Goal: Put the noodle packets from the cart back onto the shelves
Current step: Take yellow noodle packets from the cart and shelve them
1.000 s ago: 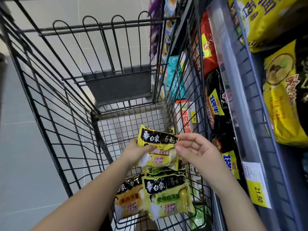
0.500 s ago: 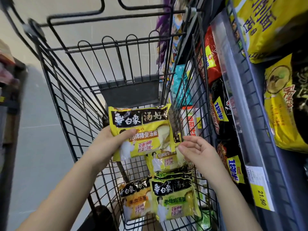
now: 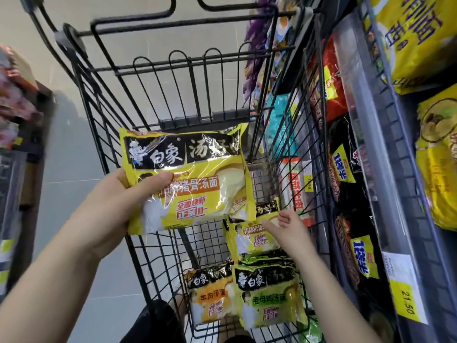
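My left hand (image 3: 116, 206) grips a yellow and black noodle packet (image 3: 195, 179) by its left edge and holds it up over the black wire cart (image 3: 188, 70). Inside the cart lie a second yellow packet (image 3: 247, 238), an orange-labelled packet (image 3: 212, 298) and a green-labelled packet (image 3: 269, 295). My right hand (image 3: 284, 226) reaches down with straight fingers above the second yellow packet; whether it touches the packet is unclear.
Shelves (image 3: 400, 134) run along the right, stocked with large yellow noodle bags (image 3: 435, 169), black bags (image 3: 346, 169) and red bags (image 3: 331, 78). A yellow price tag (image 3: 405, 308) reads 21.50. A blurred rack (image 3: 17, 120) stands at the left. Grey floor lies beyond the cart.
My left hand has lifted the yellow packet up out of the cart and toward me. My right hand has let go of it and moved down toward the packets in the cart.
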{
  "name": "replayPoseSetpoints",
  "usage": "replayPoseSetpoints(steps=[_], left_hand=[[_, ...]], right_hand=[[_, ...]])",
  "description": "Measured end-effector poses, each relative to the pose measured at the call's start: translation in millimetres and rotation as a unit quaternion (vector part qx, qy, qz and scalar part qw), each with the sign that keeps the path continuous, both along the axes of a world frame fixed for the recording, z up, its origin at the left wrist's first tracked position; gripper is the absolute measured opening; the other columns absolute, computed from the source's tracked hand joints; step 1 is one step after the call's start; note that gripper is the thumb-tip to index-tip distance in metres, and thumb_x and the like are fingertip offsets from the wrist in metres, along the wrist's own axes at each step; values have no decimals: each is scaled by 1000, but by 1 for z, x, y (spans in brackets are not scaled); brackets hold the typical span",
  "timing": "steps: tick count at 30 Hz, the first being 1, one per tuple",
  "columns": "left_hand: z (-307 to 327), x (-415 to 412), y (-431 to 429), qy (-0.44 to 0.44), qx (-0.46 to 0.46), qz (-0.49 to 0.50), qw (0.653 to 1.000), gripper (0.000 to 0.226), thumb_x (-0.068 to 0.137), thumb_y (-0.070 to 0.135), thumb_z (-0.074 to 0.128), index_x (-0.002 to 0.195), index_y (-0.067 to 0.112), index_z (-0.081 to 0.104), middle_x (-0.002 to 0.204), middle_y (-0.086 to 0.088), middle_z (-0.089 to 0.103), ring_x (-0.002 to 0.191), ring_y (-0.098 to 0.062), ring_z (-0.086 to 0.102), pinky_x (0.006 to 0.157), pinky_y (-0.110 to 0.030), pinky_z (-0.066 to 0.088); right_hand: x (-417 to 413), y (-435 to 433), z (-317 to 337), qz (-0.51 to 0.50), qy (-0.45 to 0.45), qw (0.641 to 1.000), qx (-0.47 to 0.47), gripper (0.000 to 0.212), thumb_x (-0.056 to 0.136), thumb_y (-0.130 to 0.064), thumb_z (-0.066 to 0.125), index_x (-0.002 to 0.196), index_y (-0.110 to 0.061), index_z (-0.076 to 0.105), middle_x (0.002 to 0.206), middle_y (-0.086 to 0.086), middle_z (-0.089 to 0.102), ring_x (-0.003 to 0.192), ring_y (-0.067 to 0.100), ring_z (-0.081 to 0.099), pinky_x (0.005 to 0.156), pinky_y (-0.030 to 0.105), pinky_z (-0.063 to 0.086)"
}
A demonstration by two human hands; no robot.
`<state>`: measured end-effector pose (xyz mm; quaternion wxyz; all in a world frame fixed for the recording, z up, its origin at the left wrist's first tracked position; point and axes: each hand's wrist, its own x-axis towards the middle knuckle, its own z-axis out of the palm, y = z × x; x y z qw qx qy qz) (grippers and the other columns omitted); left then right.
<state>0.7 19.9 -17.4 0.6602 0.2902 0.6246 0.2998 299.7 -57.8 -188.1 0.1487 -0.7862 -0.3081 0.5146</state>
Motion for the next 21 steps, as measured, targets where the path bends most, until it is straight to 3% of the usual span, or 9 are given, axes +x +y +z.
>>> replayPoseSetpoints(steps=[2,5,9,12,14,21], left_hand=[[4,-1,2,-1,8,-5,1000,22,64,32,76,82,21,81,94,-11,81,73,-24,79,57,-30,62],[5,-6,3,-8,12,-2,1000,21,62,33,78,80,21,81,96,-11,81,75,-23,79,57,-29,62],[2,-16,2,-8,13,-11,1000,52,55,40,91,99,15,78,105,-14,80,85,-28,79,64,-32,63],[1,-18,0,-8,6,-3,1000,39,74,28,74,107,7,73,103,-15,80,81,-25,79,63,-32,63],[2,-18,-1,-8,2,-5,1000,31,79,22,69,105,6,72,101,-15,80,79,-25,79,63,-32,63],[4,-26,-1,-2,4,3,1000,28,67,30,79,90,14,79,101,-16,80,79,-27,79,62,-34,64]], right_hand=[[-6,-2,-7,47,-67,997,-12,76,87,-39,81,146,-7,45,143,10,55,126,26,55,96,32,44],[-14,-4,-20,81,-109,990,-25,74,88,-39,79,144,-4,45,136,13,55,112,26,55,89,33,47],[-22,-1,-38,64,-135,987,-63,81,87,-41,79,146,-3,39,142,17,48,125,35,55,98,42,50],[-28,2,-46,45,-161,982,-85,80,84,-42,81,143,-3,42,140,19,49,123,38,56,99,51,52],[-31,4,-49,41,-175,980,-88,76,83,-41,82,138,-3,46,138,19,51,122,39,56,97,51,53],[-34,5,-53,64,-181,974,-121,86,81,-37,86,145,-2,40,146,21,41,123,42,57,93,46,53]])
